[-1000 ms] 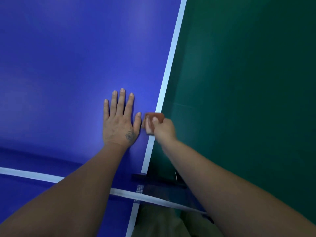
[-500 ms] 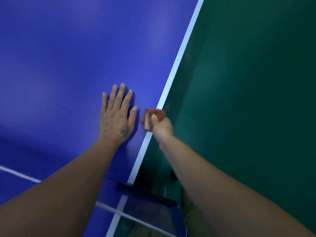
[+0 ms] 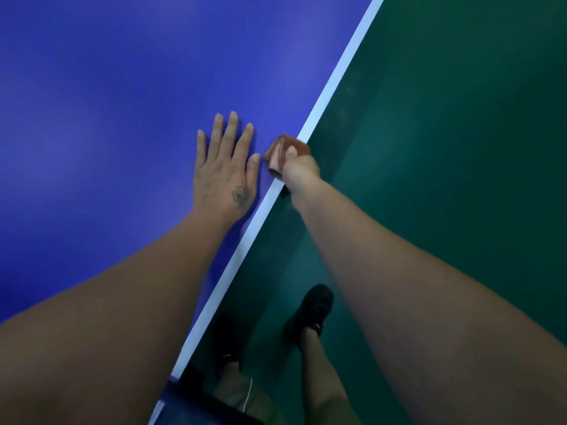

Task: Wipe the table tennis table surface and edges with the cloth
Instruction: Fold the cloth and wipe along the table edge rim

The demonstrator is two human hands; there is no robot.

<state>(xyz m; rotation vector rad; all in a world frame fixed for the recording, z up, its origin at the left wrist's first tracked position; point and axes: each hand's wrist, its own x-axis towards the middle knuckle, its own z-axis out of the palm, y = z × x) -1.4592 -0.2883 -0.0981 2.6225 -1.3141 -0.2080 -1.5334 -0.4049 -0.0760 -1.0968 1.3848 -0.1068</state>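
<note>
A person's right hand [image 3: 299,171] clamps a folded reddish cloth [image 3: 287,148] over the white edge line [image 3: 334,87] of the blue surface [image 3: 122,87], fingers curled round it. The left hand [image 3: 225,167] lies flat and spread alongside. The cloth looks soft and light, best bunched whole; its fold runs along the edge.

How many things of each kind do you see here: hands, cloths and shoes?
Bare hands: 2, left hand flat on blue table top, right hand
Reddish-brown folded cloth: 1
Black shoes: 2
Total: 5
</note>
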